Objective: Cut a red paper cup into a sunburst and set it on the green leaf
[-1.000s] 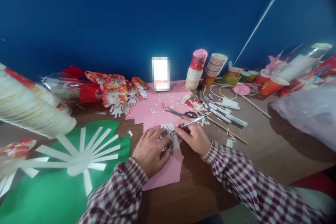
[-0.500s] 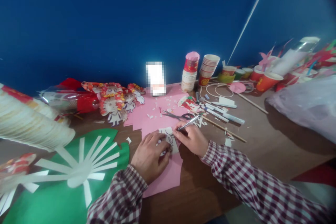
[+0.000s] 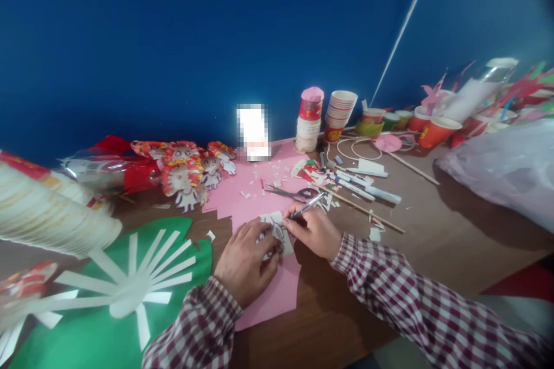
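My left hand (image 3: 247,259) rests on a small white paper piece (image 3: 286,247), its fingers spread and pressing it against the pink paper (image 3: 270,311). Dark drawn lines show on the white piece; part of the drawing is hidden under my fingers. My right hand (image 3: 315,232) is closed around a slim pen (image 3: 309,205), which leans back to the upper right. The pen's tip is near the upper right of the white piece; whether it touches cannot be made out. Just beyond my hands lie dark-handled scissors (image 3: 294,191) among white scraps.
Left of me, a green sheet (image 3: 173,311) carries white paper strips, beside stacked paper cups (image 3: 56,213). Paper cutout figures (image 3: 186,176) stand behind it. Markers (image 3: 355,187), a wooden stick (image 3: 367,210), more cup stacks (image 3: 341,115) and a pale plastic bag (image 3: 502,167) are on the right.
The pen in my right hand has shifted slightly down and left over the white piece. My left hand stays in place. The whole view has shifted a little.
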Tool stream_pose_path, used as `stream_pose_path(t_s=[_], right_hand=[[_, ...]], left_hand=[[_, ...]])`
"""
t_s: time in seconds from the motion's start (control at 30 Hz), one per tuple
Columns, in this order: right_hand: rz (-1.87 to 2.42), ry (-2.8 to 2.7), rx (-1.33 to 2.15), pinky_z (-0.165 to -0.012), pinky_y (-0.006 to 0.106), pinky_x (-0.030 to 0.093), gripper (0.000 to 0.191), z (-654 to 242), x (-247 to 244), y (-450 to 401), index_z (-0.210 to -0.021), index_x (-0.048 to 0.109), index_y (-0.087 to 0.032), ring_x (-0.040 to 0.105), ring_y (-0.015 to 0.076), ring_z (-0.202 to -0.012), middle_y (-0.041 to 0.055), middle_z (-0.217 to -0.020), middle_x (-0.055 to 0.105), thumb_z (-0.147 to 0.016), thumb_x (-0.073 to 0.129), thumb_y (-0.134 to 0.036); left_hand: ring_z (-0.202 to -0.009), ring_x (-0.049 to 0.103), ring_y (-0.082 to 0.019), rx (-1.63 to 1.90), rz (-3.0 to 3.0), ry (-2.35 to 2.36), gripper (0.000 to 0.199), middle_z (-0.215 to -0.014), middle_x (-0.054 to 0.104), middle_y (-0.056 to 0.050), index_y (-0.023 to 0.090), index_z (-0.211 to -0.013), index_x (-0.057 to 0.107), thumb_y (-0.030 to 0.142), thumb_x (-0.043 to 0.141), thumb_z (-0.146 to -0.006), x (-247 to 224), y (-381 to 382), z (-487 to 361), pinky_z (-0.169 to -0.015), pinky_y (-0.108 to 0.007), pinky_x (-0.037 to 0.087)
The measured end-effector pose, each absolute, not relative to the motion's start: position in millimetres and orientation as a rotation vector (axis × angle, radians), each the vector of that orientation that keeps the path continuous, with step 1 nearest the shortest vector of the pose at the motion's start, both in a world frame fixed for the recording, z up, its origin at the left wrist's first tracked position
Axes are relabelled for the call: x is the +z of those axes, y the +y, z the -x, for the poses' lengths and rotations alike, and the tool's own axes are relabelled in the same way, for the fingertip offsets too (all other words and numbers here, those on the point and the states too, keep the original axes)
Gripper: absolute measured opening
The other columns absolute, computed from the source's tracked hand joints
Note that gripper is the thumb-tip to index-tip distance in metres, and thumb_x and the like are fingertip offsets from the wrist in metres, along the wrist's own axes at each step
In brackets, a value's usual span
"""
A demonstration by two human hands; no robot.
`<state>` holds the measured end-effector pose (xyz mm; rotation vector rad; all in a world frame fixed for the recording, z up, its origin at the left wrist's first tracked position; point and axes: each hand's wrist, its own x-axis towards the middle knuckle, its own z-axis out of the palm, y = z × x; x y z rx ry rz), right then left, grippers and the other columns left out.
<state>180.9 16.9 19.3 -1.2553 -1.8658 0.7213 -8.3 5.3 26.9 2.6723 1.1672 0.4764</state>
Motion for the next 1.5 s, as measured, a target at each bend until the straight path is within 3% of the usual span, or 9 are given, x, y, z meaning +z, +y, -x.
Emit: stream_pose_path(t_s=[0.3,0.57,1.5], right_hand=[[1.245,-1.829,0.799,-0.053,0.022,0.039,0.011,-180.3,19.8,16.9,-0.083,0.054,-0.018,0.051,0.0115,-0.055,-0.0024,-0.061,0.055,-0.085,0.047,-0.027],[1.257,-1.850,0.718,-0.059,0.023,0.040,0.012,-180.7,18.5,17.7,-0.084,0.056,-0.017,0.054,0.0124,-0.061,-0.0002,-0.069,0.060,-0.085,0.048,-0.026],[1.271,-1.925,0.640,-0.059,0.022,0.037,0.010,-180.1,18.2,18.0,-0.080,0.053,-0.018,0.052,0.0121,-0.062,-0.0014,-0.065,0.056,-0.085,0.047,-0.024]], left_hand=[[-0.109,0.043,-0.025,0.463,-2.664,1.183,0.019,-0.115,0.048,-0.008,0.022,-0.093,0.058,0.025,0.046,-0.079,29.1,5.2,7.1,-0.094,-0.046,0.036],[-0.108,0.042,-0.025,0.451,-2.668,1.166,0.019,-0.109,0.051,-0.006,0.023,-0.093,0.058,0.025,0.045,-0.079,27.1,5.8,8.4,-0.094,-0.046,0.036],[-0.111,0.041,-0.025,0.454,-2.671,1.184,0.020,-0.116,0.048,-0.006,0.023,-0.095,0.058,0.025,0.046,-0.079,27.3,4.9,7.1,-0.095,-0.045,0.036]])
